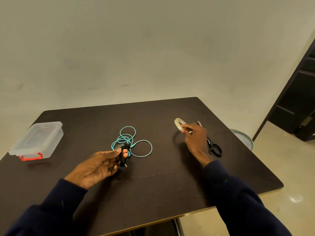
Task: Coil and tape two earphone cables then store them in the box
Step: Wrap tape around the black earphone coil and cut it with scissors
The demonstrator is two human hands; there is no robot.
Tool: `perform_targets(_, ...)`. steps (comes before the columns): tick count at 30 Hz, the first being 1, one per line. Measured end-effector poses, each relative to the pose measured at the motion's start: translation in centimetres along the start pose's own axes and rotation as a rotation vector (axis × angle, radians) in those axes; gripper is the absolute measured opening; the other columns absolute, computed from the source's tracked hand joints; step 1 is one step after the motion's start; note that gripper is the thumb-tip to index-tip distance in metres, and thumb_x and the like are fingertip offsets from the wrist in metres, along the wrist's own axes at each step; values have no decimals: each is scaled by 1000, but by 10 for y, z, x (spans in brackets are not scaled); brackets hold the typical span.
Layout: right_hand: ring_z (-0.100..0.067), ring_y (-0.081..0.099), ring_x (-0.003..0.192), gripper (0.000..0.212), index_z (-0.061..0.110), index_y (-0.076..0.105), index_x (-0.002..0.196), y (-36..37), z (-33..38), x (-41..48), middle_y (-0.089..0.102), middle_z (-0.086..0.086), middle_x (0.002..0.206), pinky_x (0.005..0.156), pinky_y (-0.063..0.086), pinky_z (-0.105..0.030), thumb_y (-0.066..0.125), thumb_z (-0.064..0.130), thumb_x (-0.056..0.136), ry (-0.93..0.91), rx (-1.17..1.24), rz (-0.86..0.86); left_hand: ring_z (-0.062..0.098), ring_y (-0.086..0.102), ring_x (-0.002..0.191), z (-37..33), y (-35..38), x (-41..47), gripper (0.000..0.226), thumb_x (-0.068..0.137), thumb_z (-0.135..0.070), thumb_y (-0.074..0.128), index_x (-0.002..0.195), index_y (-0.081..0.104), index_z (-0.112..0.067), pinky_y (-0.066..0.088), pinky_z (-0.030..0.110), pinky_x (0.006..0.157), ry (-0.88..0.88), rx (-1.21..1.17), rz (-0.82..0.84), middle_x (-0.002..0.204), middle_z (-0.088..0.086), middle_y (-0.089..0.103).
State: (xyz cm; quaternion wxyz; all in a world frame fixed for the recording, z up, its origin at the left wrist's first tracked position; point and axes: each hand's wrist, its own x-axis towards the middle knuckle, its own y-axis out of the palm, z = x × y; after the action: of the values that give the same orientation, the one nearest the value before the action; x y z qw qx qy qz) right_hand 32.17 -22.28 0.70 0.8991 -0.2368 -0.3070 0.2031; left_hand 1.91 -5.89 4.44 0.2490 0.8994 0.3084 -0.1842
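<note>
A teal earphone cable (143, 147) lies in loose loops at the middle of the dark table (153, 181). My left hand (100, 166) holds a bundled black earphone cable (123, 157) between thumb and fingers, just in front of the teal loops. My right hand (196, 138) pinches a roll of clear tape (178, 123) and lifts it on edge above the table at the right. A clear plastic box (36, 142) with a closed lid and a red latch stands at the table's left edge.
Black-handled scissors (215, 148) lie on the table just right of my right hand. A grey round bin (243, 136) stands on the floor past the table's right edge. A dark door frame (296, 103) is at the far right.
</note>
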Motion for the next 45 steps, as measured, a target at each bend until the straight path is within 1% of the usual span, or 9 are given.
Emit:
perform_targets(3, 2, 61, 90, 31, 14, 74, 117, 1, 10, -12, 69, 6, 110, 81, 50, -8, 73, 3, 88, -29, 52, 60, 11, 65, 83, 3, -2, 0, 31, 82, -21, 71, 110, 76, -7, 51, 21, 59, 6, -47, -2, 98, 4, 74)
perform_targets(5, 4, 62, 87, 30, 17, 74, 116, 2, 15, -20, 67, 11, 107, 76, 50, -7, 74, 6, 87, -30, 95, 107, 11, 66, 81, 6, -1, -1, 29, 84, -22, 70, 109, 77, -8, 51, 22, 62, 10, -58, 10, 95, 3, 72)
perform_targets(11, -7, 72, 85, 22, 22, 79, 106, 12, 43, -47, 78, 9, 95, 74, 56, -18, 80, 16, 85, 85, 419, 228, 14, 66, 93, 8, 7, -5, 27, 89, -20, 69, 113, 74, -8, 48, 27, 78, 73, -77, 11, 105, 5, 74)
perform_targets(17, -19, 67, 77, 15, 12, 81, 93, 21, 79, -69, 79, -5, 89, 71, 53, -35, 74, 25, 88, 272, 697, 346, 14, 64, 99, 5, 18, -3, 40, 83, -32, 77, 114, 73, -7, 47, 24, 75, 203, 71, -126, 110, 4, 77)
perform_targets(22, -31, 61, 81, 26, 13, 82, 86, 34, 98, -89, 77, -17, 94, 73, 46, -44, 74, 37, 84, 327, 803, 417, 6, 65, 81, 3, 32, -3, 35, 81, -34, 80, 103, 78, -8, 46, 23, 72, 249, 106, -164, 96, 0, 79)
perform_targets(27, -26, 69, 85, 24, 6, 80, 91, 44, 111, -96, 78, -15, 92, 67, 46, -33, 73, 29, 87, 369, 810, 484, 0, 66, 57, 3, 37, 0, 23, 78, -22, 84, 95, 76, -6, 48, 18, 57, 297, 122, -250, 70, -4, 75)
perform_targets(31, -22, 69, 79, 21, 7, 80, 91, 47, 117, -99, 77, -15, 86, 63, 44, -28, 68, 25, 94, 329, 790, 536, 7, 67, 66, 3, 30, 2, 29, 73, -19, 87, 97, 78, -5, 50, 21, 61, 282, 106, -279, 81, 2, 77)
perform_targets(37, -17, 69, 84, 19, 9, 78, 106, 46, 112, -105, 78, -11, 93, 70, 51, -33, 65, 18, 96, 212, 761, 571, 10, 64, 66, 1, 21, 7, 35, 70, -21, 89, 98, 77, -2, 49, 21, 59, 235, 42, -288, 80, 6, 76)
perform_targets(45, -12, 73, 91, 12, 15, 80, 100, 48, 107, -106, 79, 6, 93, 71, 54, -21, 72, 15, 91, 42, 550, 561, 10, 60, 67, 2, 5, 7, 20, 74, -15, 84, 90, 77, -6, 50, 20, 60, 127, 31, -219, 76, 4, 73)
